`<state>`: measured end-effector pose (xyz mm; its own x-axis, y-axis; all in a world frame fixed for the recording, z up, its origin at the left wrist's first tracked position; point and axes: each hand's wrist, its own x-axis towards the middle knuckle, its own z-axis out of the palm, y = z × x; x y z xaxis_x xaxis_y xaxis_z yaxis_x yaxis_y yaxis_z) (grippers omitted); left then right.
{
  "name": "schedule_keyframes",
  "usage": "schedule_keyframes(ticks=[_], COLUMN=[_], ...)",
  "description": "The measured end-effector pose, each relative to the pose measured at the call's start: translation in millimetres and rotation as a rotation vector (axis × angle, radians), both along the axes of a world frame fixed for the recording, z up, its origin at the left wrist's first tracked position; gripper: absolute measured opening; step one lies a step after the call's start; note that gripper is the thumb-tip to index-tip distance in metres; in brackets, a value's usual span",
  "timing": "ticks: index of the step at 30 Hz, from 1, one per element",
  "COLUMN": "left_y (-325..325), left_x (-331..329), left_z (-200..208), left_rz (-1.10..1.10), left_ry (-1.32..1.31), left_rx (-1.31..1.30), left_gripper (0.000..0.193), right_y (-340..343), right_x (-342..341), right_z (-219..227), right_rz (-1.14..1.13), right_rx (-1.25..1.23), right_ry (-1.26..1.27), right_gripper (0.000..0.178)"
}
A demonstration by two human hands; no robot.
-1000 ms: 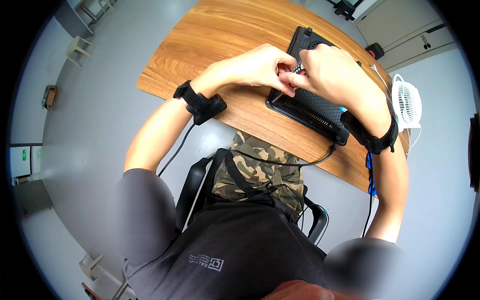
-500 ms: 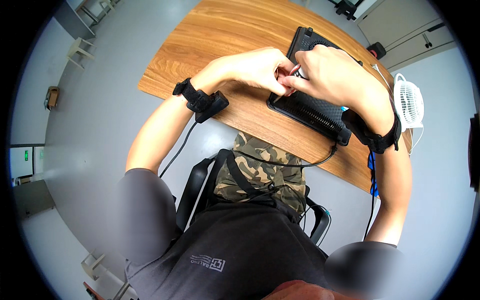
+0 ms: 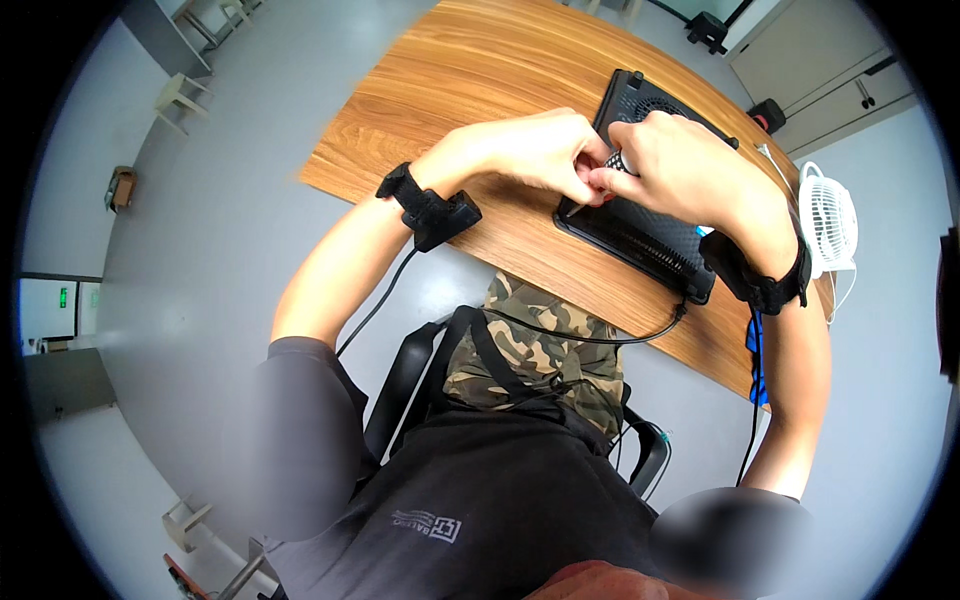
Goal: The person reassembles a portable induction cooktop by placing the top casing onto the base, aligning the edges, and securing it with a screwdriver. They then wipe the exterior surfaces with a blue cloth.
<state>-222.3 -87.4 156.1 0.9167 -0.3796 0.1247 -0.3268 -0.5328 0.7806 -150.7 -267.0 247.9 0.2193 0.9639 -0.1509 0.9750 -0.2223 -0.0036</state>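
Observation:
Both my hands meet over the left part of a black laptop cooling pad (image 3: 640,235) with a mesh surface and a round fan grille. My right hand (image 3: 672,170) is closed, fingers curled round a small object (image 3: 615,161) with a black-and-white patterned end; a bit of red shows below it. Thumb and fingers of my left hand (image 3: 560,155) are bent in and pressed together against the right fingertips. What they pinch is mostly hidden. A thin pale tip (image 3: 575,210) pokes out beneath the left fingers, close to the pad's near left corner.
The pad lies on a wooden table (image 3: 430,90), its black cable (image 3: 620,341) hanging over the near edge. A small white fan (image 3: 828,220) stands at the table's right side. Blue material (image 3: 757,360) shows by the right edge. Cables run from both wrist straps.
The whole view has shifted, so table, pad and hands all sit slightly further right and lower. Both hands stay together over the pad, with only slight finger movement.

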Motion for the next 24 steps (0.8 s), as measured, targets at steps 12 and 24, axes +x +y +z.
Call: schedule_keyframes(ticks=[12, 24], left_y=[2, -1], left_x=[3, -4], left_z=[-17, -8], left_rz=[0.087, 0.105], left_ry=[-0.153, -0.020], left_rx=[-0.036, -0.040], left_gripper=[0.044, 0.039], right_y=[7, 3], right_x=[-9, 1], right_z=[6, -2], right_rz=[-0.029, -0.008], right_rx=[0.036, 0.072], right_ry=[-0.031, 0.026], right_gripper=[0.036, 0.036])
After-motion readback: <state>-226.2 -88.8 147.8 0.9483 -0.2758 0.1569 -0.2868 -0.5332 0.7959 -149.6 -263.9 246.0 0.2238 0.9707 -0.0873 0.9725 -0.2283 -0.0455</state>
